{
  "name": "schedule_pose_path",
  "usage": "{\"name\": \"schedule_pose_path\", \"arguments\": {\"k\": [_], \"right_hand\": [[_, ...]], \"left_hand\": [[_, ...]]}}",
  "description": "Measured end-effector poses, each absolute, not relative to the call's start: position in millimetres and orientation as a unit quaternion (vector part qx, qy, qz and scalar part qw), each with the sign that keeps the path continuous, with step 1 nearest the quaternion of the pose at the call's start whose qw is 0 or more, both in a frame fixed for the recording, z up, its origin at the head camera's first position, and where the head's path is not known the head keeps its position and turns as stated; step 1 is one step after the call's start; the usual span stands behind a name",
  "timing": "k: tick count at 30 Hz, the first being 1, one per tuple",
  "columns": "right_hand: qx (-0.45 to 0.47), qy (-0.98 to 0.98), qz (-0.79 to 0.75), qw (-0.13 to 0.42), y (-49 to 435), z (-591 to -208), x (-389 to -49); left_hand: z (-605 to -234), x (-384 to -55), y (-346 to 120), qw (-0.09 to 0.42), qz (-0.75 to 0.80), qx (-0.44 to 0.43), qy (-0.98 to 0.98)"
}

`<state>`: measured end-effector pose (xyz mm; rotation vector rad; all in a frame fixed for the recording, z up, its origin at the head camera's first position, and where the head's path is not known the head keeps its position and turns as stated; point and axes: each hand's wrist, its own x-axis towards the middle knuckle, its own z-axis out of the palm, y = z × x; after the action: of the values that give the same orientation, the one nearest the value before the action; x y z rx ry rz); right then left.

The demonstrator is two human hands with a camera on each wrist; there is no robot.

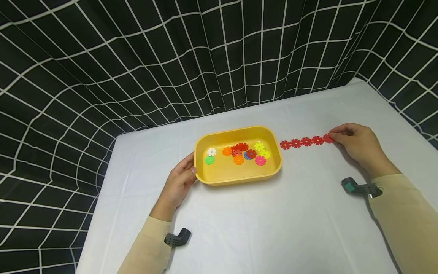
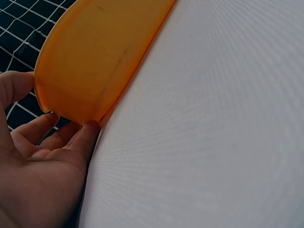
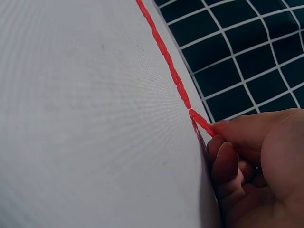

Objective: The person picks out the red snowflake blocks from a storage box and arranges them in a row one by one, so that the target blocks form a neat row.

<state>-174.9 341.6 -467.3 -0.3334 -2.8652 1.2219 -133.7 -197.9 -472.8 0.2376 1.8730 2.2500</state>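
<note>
A yellow plastic tray (image 1: 219, 179) stands on the white-covered table. My left hand (image 1: 176, 184) grips its left end, thumb at the rim and fingers against the outer wall, as the left wrist view also shows. Inside lie several notched plastic discs: a white disc (image 1: 211, 152), a green disc (image 1: 210, 160), an orange disc (image 1: 238, 160), a pink disc (image 1: 260, 160), plus red, blue and yellow ones. To the right, a row of red notched discs (image 1: 306, 141) lies on the cloth. My right hand (image 1: 359, 142) pinches the rightmost red disc (image 3: 202, 122), which tilts up from the row.
The white tablecloth (image 1: 267, 220) spreads around the tray and the row. Behind the table and at its sides hangs a black curtain (image 1: 191, 57) with white grid lines. Each wrist wears a dark strap mount, including the right wrist mount (image 1: 359, 188).
</note>
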Motion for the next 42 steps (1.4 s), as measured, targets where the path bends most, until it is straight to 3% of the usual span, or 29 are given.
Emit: {"name": "schedule_pose_path", "arguments": {"k": [30, 42], "right_hand": [[-0.116, -0.843, 0.525, 0.013, 339, -458, -170], [0.012, -0.739, 0.673, 0.003, 328, -443, -166]], "left_hand": [[-471, -133, -197, 0.103, 0.764, 0.073, 0.633], [-471, -133, -197, 0.105, 0.760, 0.076, 0.637]]}}
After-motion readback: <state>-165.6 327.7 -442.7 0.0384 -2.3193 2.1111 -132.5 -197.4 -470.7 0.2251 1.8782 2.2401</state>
